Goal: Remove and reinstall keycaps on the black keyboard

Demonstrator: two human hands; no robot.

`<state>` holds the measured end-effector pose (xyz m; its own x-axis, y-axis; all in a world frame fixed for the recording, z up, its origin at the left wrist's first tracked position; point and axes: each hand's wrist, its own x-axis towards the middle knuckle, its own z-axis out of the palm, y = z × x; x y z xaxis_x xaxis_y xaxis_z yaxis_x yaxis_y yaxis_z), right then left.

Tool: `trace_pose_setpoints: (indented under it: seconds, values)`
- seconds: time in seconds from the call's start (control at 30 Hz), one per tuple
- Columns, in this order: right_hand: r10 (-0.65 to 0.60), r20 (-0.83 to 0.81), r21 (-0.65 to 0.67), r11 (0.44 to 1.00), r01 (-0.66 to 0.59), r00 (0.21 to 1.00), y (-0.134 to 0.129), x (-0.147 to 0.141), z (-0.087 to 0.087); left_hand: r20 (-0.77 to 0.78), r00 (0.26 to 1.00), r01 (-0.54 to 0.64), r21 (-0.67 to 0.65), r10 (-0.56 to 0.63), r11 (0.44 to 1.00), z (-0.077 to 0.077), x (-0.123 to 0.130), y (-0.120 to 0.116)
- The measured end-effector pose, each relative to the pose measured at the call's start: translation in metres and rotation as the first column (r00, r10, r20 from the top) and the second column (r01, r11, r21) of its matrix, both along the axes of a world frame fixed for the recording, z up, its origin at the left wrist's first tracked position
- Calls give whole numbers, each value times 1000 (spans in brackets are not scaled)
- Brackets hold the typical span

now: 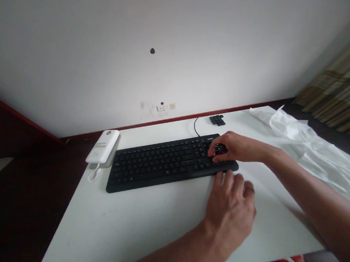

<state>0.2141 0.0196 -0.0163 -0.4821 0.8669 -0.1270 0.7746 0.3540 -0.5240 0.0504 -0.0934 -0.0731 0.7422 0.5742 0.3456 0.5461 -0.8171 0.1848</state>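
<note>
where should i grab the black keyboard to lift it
Probably by the near long edge of the black keyboard, from your side, fingers curling under: it lies long and flat on the white desk, that edge is mostly free, and the cable leaves the far edge.

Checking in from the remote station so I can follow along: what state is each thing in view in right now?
Right hand: fingers curled over the keyboard's right end.
Left hand: fingers spread, tips at the keyboard's front edge.
Black keyboard: flat on the white table, cable running off its back.
Small black key block: lying loose behind the keyboard.
White power bank: lying at the table's far left, white cable looped out.
White plastic sheet: crumpled at the table's right.
</note>
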Motion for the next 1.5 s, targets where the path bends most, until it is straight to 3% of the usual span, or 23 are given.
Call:
trace_pose_setpoints:
  seconds: [0.37,0.5,0.57,0.67,0.73,0.83,1.03,1.5]
  values:
    - [-25,-49,-46,999,22,999,2,2,1,12,1000,-1,-10,1,1000,-4,2,0]
    - [-118,-256,13,992,125,960,1,1,5,18,1000,3,-13,-3,1000,-2,1,0]
    - [-178,-498,-21,981,194,849,0,-5,5,15,1000,23,-8,-23,1000,-2,0,0]
    - [-242,-840,-171,967,187,486,-2,-19,1,5,996,91,3,-91,996,-3,0,0]
    - [-274,-919,-241,960,146,284,-4,-30,-4,2,992,127,4,-127,992,-3,0,0]
    - [-281,-944,-268,959,95,170,-7,-42,-14,-5,990,139,3,-139,990,-2,0,0]
    - [-226,-956,-230,973,3,187,-7,-51,-28,-17,991,132,11,-132,991,-1,1,0]
    - [-222,-915,-224,974,33,338,-2,-55,-42,52,993,107,-17,-106,994,-11,5,-1]
